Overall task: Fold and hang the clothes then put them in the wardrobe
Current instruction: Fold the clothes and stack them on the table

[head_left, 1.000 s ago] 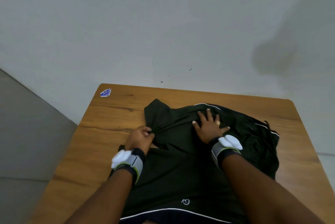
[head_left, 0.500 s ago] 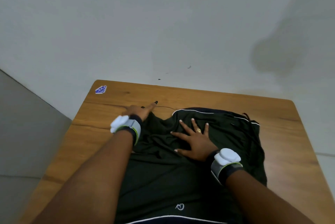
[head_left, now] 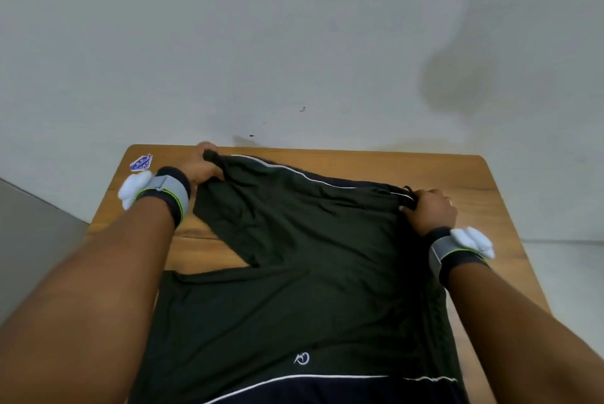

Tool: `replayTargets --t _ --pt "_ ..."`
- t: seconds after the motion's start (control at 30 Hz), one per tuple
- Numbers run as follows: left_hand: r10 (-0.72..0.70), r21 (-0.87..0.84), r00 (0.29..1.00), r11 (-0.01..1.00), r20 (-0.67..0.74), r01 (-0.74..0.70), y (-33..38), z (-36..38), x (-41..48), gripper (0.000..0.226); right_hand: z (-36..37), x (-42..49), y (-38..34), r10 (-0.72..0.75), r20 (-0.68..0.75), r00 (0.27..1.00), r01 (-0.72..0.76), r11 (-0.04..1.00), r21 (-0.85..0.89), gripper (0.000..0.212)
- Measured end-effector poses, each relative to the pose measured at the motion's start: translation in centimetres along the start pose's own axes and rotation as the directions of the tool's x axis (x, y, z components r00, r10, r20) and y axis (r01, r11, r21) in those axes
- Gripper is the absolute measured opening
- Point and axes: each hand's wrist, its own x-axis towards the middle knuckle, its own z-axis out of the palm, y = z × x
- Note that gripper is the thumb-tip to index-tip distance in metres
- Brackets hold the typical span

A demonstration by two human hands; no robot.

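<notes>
A dark green garment (head_left: 310, 240) with white piping (head_left: 287, 169) lies spread on the wooden worktop (head_left: 496, 181), covering most of its middle and running off the bottom of the frame. Its long axis runs from the person toward the wall (head_left: 294, 44), and a small white logo (head_left: 301, 358) sits near the close end, just above a second white stripe.

The far edge is pulled taut between the two hands and lies slantwise across the worktop: its left end reaches almost to the back edge by the wall, while its right end sits nearer the person. A fold of the cloth slants down from the left corner, leaving a wedge of bare wood beside the left forearm.

The left hand (head_left: 204, 168) has its fingers curled round the far left corner of the garment, bunching the cloth. The right hand (head_left: 431, 210) is closed in a fist on the far right corner, where a dark drawstring (head_left: 410, 190) loops out (its ends are hidden by the fingers). Each wrist wears a grey band with a white unit (head_left: 472, 241).

A blue-and-white sticker (head_left: 141, 162) is on the far left corner of the worktop, just beside the left wrist.
</notes>
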Motion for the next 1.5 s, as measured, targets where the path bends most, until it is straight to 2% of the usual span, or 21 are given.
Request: replayTargets --t 0.03,0.07,0.13,0.2,0.27,0.33,0.43,0.5,0.57,0.67,0.83,0.93,1.03,1.13,1.17,1.23,1.27,1.33,1.4,1.47,1.5 --pt "0.117 -0.029 0.981 0.992 -0.157 -0.123 -0.5 0.0 -0.2 0.04 0.0 0.1 0.3 -0.029 -0.044 0.999 0.029 1.0 -0.003 0.039" --pt "0.199 0.035 0.93 0.98 -0.309 -0.198 -1.1 0.0 -0.2 0.04 0.1 -0.1 0.5 -0.04 -0.105 0.994 0.042 0.999 0.023 0.034" --pt "0.279 0.267 0.836 0.949 -0.472 -0.166 -2.9 0.2 -0.2 0.04 0.3 -0.8 0.3 0.013 -0.229 0.973 0.033 0.98 0.195 0.029" --pt "0.248 0.329 0.853 0.939 -0.458 -0.096 -5.2 1.2 -0.3 0.045 0.5 -1.7 -0.3 0.09 -0.286 0.954 0.045 0.9 0.435 0.023" --pt "0.15 0.358 0.91 0.934 -0.386 -0.002 -6.8 3.4 -1.1 0.063 1.0 -2.7 -0.4 0.107 -0.344 0.933 0.094 0.85 0.519 0.02" --pt "0.047 0.34 0.909 0.934 -0.415 0.107 -8.3 5.1 -2.5 0.077 2.1 -3.9 -0.5 0.044 -0.477 0.878 0.174 0.899 0.402 0.022" --pt "-0.101 0.189 0.858 0.956 -0.504 0.224 -9.7 5.2 -3.6 0.073 3.1 -4.9 0.2 -0.03 -0.597 0.802 0.202 0.954 0.223 0.027" --pt "-0.115 0.152 0.887 0.968 -0.447 0.201 -10.6 4.0 -3.3 0.056 3.0 -4.9 0.6 -0.043 -0.549 0.835 0.191 0.957 0.217 0.026" --pt "-0.103 0.064 0.913 0.988 -0.394 0.139 -10.9 2.7 -3.2 0.029 2.8 -4.4 1.0 -0.06 -0.378 0.924 0.135 0.975 0.177 0.022" --pt "-0.151 -0.016 0.874 0.987 -0.462 0.162 -11.3 1.0 -4.1 0.013 3.1 -4.5 0.9 -0.083 -0.204 0.975 0.096 0.994 0.055 0.031" --pt "-0.217 -0.041 0.788 0.971 -0.577 0.237 -13.1 0.1 -7.0 0.017 2.4 -4.5 1.1 0.005 -0.176 0.984 -0.001 1.0 0.026 0.026" --pt "-0.263 -0.116 0.784 0.964 -0.562 0.24 -14.0 -0.3 -7.6 0.021 1.6 -4.7 1.1 0.04 -0.207 0.978 -0.006 0.987 0.161 0.019" --pt "-0.257 -0.138 0.794 0.966 -0.551 0.217 -14.6 -1.0 -7.6 0.027 0.5 -5.7 0.6 0.021 -0.329 0.944 0.089 0.945 0.314 0.017" --pt "-0.186 -0.031 0.779 0.977 -0.598 0.21 -14.6 -0.6 -8.7 0.041 0.0 -8.6 -1.2 -0.101 -0.461 0.882 0.306 0.866 0.395 0.021" --pt "-0.126 0.067 0.771 0.975 -0.624 0.213 -14.7 -0.3 -9.5 0.044 0.1 -10.0 -2.0 -0.22 -0.448 0.866 0.409 0.827 0.385 0.025" --pt "0.049 0.28 0.771 0.945 -0.635 0.171 -15.3 0.8 -11.3 0.046 1.0 -12.8 -3.4 -0.469 -0.31 0.827 0.56 0.737 0.38 0.032" --pt "0.124 0.361 0.774 0.922 -0.621 0.142 -15.6 1.5 -12.4 0.048 1.5 -14.1 -3.8 -0.527 -0.275 0.804 0.595 0.716 0.365 0.035" --pt "0.253 0.487 0.768 0.869 -0.588 0.086 -16.5 3.0 -15.0 0.047 2.8 -15.9 -3.5 -0.466 -0.338 0.817 0.571 0.731 0.374 0.036" --pt "0.409 0.608 0.772 0.793 -0.486 -0.037 -17.4 5.0 -18.0 0.038 3.9 -17.8 -2.4 -0.289 -0.401 0.87 0.465 0.75 0.47 0.041" --pt "0.524 0.673 0.807 0.703 -0.271 -0.231 -18.7 7.0 -20.9 0.038 5.2 -20.0 -1.0 -0.199 -0.378 0.904 0.38 0.778 0.501 0.042" --pt "0.526 0.683 0.837 0.669 -0.155 -0.294 -19.6 7.6 -22.0 0.043 6.0 -21.1 -0.3 -0.208 -0.35 0.913 0.365 0.801 0.475 0.041"
